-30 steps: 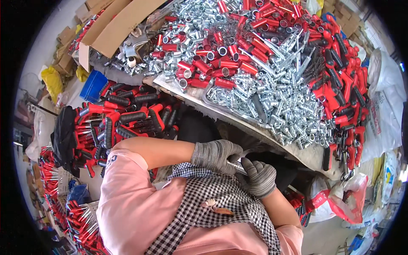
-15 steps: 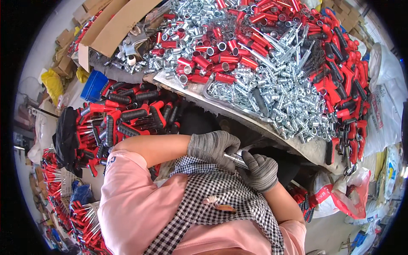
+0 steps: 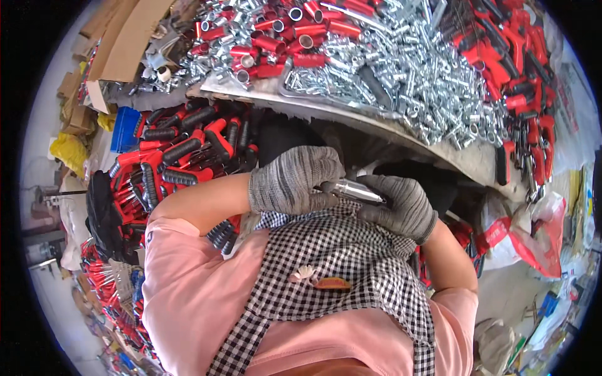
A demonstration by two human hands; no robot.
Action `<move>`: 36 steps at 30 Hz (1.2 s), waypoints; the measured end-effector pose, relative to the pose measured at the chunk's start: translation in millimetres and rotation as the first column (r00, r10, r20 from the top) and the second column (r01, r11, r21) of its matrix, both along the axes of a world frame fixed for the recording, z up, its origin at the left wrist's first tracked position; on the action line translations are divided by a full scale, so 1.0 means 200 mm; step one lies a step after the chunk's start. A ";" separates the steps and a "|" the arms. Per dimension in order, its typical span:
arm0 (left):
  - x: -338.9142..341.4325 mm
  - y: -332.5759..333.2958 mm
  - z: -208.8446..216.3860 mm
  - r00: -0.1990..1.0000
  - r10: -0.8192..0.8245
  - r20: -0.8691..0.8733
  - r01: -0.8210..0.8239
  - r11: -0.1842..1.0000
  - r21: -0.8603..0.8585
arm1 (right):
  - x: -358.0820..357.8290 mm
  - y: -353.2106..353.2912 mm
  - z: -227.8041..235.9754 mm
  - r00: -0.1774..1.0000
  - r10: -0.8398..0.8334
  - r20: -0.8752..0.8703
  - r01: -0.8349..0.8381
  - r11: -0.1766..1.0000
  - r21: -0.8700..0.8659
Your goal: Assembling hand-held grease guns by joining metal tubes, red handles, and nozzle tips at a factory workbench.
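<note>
Both my hands are in grey knit gloves and meet in front of my checked apron. A shiny silver metal tube (image 3: 357,191) lies between them, roughly level. My left hand (image 3: 296,180) is closed at its left end, the thumb along the near side. My right hand (image 3: 400,205) is closed around the right end, with the fingers covering it. Just beyond the hands is the near edge of a worktable (image 3: 276,96), heaped with small silver metal fittings (image 3: 401,88) and short red tubes (image 3: 307,61).
Red tools with black ribbed grips (image 3: 182,150) are piled at my left, beside a blue bin (image 3: 125,128). More red-and-black handles (image 3: 508,56) are heaped on the table's right end. A red and white plastic bag (image 3: 533,232) stands at the right. An open cardboard box (image 3: 128,44) sits far left.
My hands have moved slightly apart, and more of the metal tube shows between them. The view has shifted, so the table now sits higher in the picture.
</note>
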State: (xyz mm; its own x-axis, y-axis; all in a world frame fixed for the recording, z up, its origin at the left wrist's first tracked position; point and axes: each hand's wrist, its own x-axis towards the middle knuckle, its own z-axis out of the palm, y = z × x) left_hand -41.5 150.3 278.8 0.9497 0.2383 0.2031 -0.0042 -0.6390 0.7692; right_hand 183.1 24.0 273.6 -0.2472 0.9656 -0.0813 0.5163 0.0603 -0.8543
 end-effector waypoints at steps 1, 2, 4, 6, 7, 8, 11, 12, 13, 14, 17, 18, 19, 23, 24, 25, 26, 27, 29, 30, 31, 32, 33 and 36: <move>0.00 0.00 0.00 1.000 0.006 -0.021 -0.007 1.000 -0.012 | -0.01 -0.01 -0.01 1.000 -0.006 -0.006 0.006 1.000 -0.008; 0.01 0.01 -0.02 0.999 -0.008 0.037 0.007 1.000 0.019 | -0.01 -0.03 -0.01 0.996 -0.041 0.084 0.032 0.995 0.099; 0.01 -0.02 -0.04 0.999 -0.018 0.037 0.017 0.999 0.027 | -0.03 -0.06 -0.02 0.981 -0.118 0.155 0.070 0.956 0.286; 0.02 -0.04 -0.06 0.999 -0.025 0.041 0.023 0.999 0.043 | -0.03 -0.04 -0.01 0.983 -0.122 0.139 0.073 0.947 0.313; 0.03 -0.03 -0.07 0.994 -0.039 0.102 0.030 0.996 0.088 | -0.02 -0.02 0.00 0.984 -0.125 0.130 0.072 0.933 0.351; 0.05 -0.01 -0.07 0.985 -0.055 0.162 0.033 0.990 0.136 | -0.03 -0.01 0.00 0.983 -0.137 0.119 0.081 0.919 0.385; 0.06 -0.03 -0.09 0.974 -0.100 0.204 0.057 0.977 0.207 | -0.04 -0.04 0.00 0.979 -0.166 0.120 0.103 0.905 0.414; 0.06 -0.03 -0.08 0.969 -0.122 0.215 0.076 0.975 0.209 | -0.03 -0.04 0.01 0.973 -0.176 0.150 0.098 0.901 0.422; 0.07 -0.03 -0.08 0.968 -0.123 0.217 0.073 0.972 0.221 | -0.04 -0.04 0.00 0.965 -0.192 0.179 0.106 0.910 0.402; 0.08 -0.02 -0.09 0.963 -0.148 0.223 0.093 0.967 0.238 | -0.03 -0.04 0.01 0.965 -0.192 0.180 0.103 0.906 0.411; 0.10 0.01 -0.07 0.954 -0.186 0.235 0.136 0.968 0.213 | -0.04 -0.02 0.04 0.964 -0.201 0.172 0.135 0.932 0.336; 0.09 0.03 -0.05 0.970 -0.148 0.191 0.127 0.985 0.120 | -0.04 -0.02 0.03 0.967 -0.215 0.136 0.161 0.930 0.330; 0.10 0.04 -0.04 0.983 -0.117 0.145 0.115 0.993 0.023 | -0.04 -0.01 0.03 0.968 -0.231 0.102 0.188 0.929 0.319; 0.08 0.08 0.07 0.995 0.058 0.087 -0.082 0.951 0.297 | 0.00 -0.01 0.01 0.965 -0.240 0.108 0.164 0.870 0.464; 0.08 0.08 0.03 0.995 0.060 0.079 -0.080 0.957 0.280 | 0.01 0.00 0.02 0.957 -0.255 0.141 0.133 0.813 0.567; 0.09 0.07 0.01 0.984 -0.002 0.176 -0.063 0.929 0.365 | 0.01 0.01 0.02 0.947 -0.272 0.171 0.094 0.743 0.662; 0.09 0.06 0.00 0.961 -0.072 0.266 -0.057 0.892 0.449 | 0.01 0.00 -0.01 0.927 -0.305 0.217 0.066 0.704 0.707; 0.07 0.06 0.00 0.965 -0.069 0.253 -0.048 0.901 0.431 | 0.01 -0.01 -0.02 0.929 -0.301 0.216 0.069 0.713 0.697; 0.07 0.07 0.00 0.962 -0.121 0.246 -0.003 0.892 0.451 | 0.01 -0.03 -0.04 0.925 -0.323 0.202 0.047 0.624 0.780; 0.07 0.08 0.00 0.955 -0.176 0.239 0.043 0.878 0.476 | 0.02 -0.05 -0.05 0.899 -0.360 0.250 0.017 0.598 0.801; 0.07 0.08 -0.01 0.955 -0.174 0.239 0.041 0.879 0.475 | 0.01 -0.06 -0.05 0.899 -0.358 0.250 0.016 0.599 0.800; 0.07 0.07 -0.02 0.960 -0.182 0.215 0.054 0.869 0.492 | 0.01 -0.07 -0.05 0.893 -0.362 0.267 0.007 0.605 0.796; 0.07 0.07 -0.02 0.963 -0.190 0.191 0.068 0.858 0.509 | 0.01 -0.08 -0.04 0.886 -0.367 0.283 -0.001 0.609 0.793; 0.06 0.06 -0.01 0.959 -0.263 0.108 0.161 0.814 0.558 | -0.02 -0.13 -0.02 0.863 -0.400 0.309 -0.015 0.592 0.806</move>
